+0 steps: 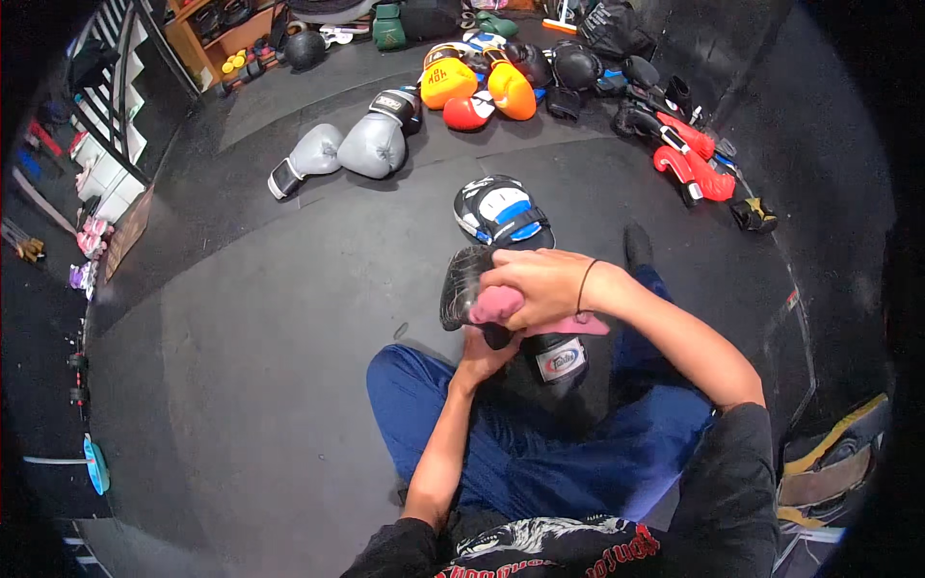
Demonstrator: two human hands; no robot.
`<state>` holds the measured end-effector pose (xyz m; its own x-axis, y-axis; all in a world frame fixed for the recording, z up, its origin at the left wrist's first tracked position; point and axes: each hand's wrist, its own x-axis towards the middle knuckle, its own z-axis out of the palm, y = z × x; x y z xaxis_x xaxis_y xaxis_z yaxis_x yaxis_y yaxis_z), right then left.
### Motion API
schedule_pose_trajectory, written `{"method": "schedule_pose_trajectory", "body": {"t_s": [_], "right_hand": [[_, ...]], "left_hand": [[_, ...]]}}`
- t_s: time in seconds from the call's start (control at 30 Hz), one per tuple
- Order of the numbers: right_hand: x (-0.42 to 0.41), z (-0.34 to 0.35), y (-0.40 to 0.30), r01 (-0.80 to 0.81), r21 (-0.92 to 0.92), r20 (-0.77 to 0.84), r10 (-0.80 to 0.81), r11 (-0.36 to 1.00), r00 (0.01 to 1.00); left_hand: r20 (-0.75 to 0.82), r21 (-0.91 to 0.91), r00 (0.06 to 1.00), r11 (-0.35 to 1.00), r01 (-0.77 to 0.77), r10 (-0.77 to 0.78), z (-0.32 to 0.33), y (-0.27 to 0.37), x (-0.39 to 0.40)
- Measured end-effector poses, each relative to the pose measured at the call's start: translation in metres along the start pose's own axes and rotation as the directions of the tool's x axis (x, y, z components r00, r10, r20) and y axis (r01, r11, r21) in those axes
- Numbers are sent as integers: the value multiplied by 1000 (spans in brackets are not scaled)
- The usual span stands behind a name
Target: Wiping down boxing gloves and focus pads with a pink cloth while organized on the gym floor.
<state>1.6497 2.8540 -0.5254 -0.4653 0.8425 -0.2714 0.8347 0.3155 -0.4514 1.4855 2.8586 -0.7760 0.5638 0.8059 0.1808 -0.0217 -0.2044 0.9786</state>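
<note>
My right hand (538, 283) grips a bunched pink cloth (498, 303) and presses it against the worn surface of a black boxing glove (462, 285). From below, my left hand (488, 357) holds the same glove, its fingers partly hidden behind it. A white-labelled black cuff (560, 359) hangs over my lap just right of my left hand; whether it belongs to the held glove cannot be told. Just beyond my hands, a black, white and blue focus mitt (506, 209) lies on the mat.
Grey boxing gloves (372, 144), orange gloves (448, 78) and red gloves (694, 170) lie in an arc on the dark mat (253, 325). A black ball (304, 50) sits beside the wooden shelf. At the lower right is a black and tan pad (827, 477).
</note>
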Motion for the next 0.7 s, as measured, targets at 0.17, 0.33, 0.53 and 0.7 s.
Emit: {"method": "schedule_pose_trajectory", "body": {"t_s": [0.17, 0.33, 0.53, 0.7], "right_hand": [[-15, -8, 6, -112, -27, 129, 115, 993, 985], [-4, -3, -6, 10, 63, -345, 12, 998, 939], [-2, 2, -1, -34, -16, -54, 33, 999, 998], [-17, 4, 12, -188, -194, 191, 225, 963, 955]], "left_hand": [[-80, -236, 997, 971, -27, 8, 3, -8, 2], [-71, 231, 997, 973, -19, 36, 5, -6, -4], [-11, -80, 1000, 997, 24, -25, 1, 2, -1], [-134, -293, 991, 955, -32, -8, -1, 5, 0]]}}
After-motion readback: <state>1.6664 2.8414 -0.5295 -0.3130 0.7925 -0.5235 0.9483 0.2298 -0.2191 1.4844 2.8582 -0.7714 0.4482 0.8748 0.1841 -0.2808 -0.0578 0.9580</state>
